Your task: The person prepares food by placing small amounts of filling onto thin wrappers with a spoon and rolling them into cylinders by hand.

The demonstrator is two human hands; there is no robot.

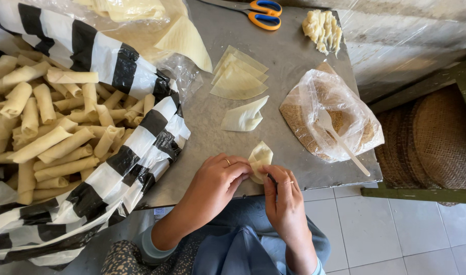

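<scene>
— So what are your fingers doing?
— Both my left hand (212,178) and right hand (284,191) are pinching the small folded wrapper (259,159), fingers curled nearly closed, at the near edge of the metal table (289,56).

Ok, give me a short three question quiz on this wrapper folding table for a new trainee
1. True or false: both hands touch the folded wrapper at the table edge.
2. What lies at the far edge: A scissors, B knife, C ladle?
3. What utensil sits in the clear filling bag?

Key:
1. True: left hand and right hand both pinch it.
2. A.
3. A white spoon.
</scene>
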